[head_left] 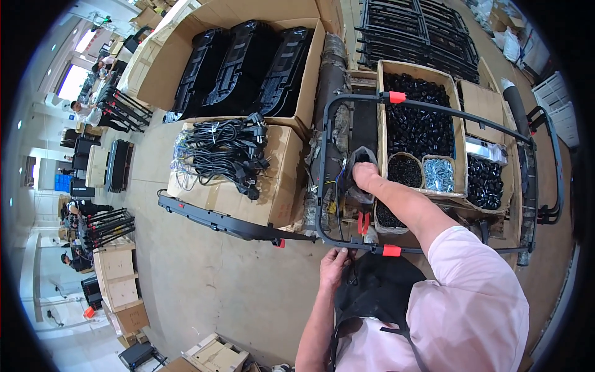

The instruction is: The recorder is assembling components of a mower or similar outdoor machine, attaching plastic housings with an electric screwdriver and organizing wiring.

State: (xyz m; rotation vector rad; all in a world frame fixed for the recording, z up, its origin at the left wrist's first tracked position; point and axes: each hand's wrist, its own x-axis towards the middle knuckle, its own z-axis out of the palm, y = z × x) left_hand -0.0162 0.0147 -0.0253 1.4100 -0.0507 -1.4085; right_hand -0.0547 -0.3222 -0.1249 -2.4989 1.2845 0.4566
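A large black tubular frame (320,167) with red clips lies across the workbench in front of me. My left hand (334,266) is closed at its near bar, close to the corner, with the thumb against the bar. Beside those fingers a dark cord hangs down over my black apron (378,279). My right arm reaches across the frame, and my right hand (364,175) dips into a grey plastic bag (362,195). Its fingers are hidden inside, so their grip does not show. Thin coloured wires (338,183) run by the frame's left side.
Right of the bag stand a wooden box of black plastic parts (415,118), a tray of silver screws (439,175) and more black pieces (485,185). Black power cords (229,155) lie on a carton at left, before a carton of black covers (245,62). People work far left.
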